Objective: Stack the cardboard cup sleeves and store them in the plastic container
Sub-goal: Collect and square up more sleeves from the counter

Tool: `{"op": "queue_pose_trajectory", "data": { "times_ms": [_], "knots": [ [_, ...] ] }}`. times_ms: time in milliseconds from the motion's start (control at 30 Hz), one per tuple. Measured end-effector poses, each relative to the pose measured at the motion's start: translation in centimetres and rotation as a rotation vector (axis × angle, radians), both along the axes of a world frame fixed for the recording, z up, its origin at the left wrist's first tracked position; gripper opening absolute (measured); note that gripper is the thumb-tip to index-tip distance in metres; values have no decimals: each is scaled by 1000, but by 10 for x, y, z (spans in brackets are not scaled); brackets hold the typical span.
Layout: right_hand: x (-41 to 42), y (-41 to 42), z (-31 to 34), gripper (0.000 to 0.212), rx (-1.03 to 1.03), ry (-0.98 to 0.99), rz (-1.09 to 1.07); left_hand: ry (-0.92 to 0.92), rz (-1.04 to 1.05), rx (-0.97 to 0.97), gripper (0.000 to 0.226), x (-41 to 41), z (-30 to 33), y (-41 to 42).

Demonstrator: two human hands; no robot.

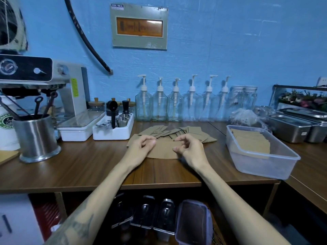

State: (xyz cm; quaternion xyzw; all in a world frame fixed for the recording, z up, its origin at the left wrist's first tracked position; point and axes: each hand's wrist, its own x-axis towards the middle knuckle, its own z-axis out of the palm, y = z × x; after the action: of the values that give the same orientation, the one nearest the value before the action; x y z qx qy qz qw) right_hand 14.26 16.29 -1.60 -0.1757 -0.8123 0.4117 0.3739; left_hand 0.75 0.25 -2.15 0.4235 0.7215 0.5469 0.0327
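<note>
Clear plastic tub [261, 161] at the surface's [79, 167] right edge holds stacked sleeves [251, 144]. Our left hand [141, 145] and right hand [189, 149], grips loose and empty, rest on the sleeve pile [164, 152]; pump bottles [177, 103] line the back edge.

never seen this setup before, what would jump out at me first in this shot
Two bare hands, left hand and right hand, hover over a flat cardboard sleeve mid-counter, with loose sleeves scattered just behind. To the right sits a clear plastic container already holding sleeves. A row of pump bottles lines the blue wall.
</note>
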Motion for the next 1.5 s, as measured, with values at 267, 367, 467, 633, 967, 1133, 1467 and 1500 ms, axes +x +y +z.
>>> {"op": "queue_pose_trajectory", "data": {
  "times_ms": [267,367,467,633,967,1133,1467,1500],
  "knots": [
    [-3,5,-2,38,168,-50,23,44,-58,-7,27,-4,-4,1],
    [-3,9,-3,33,143,-29,41,26,-50,-5,27,-5,-4,1],
    [-3,20,-2,16,100,-18,48,66,-19,-13,28,-8,-6,0],
    [-4,54,8,13,150,-51,-137,127,58,-47,32,-11,-7,1],
    [-41,88,18,72,239,-505,-468,254,90,-70,26,-19,-12,9],
    [-52,94,6,71,310,-525,-487,279,86,-105,28,-20,-11,12],
    [-35,87,12,36,201,-324,-390,263,85,-142,28,-17,-8,9],
    [-32,85,13,35,190,-286,-369,262,87,-139,28,-16,-8,9]
  ]
}}
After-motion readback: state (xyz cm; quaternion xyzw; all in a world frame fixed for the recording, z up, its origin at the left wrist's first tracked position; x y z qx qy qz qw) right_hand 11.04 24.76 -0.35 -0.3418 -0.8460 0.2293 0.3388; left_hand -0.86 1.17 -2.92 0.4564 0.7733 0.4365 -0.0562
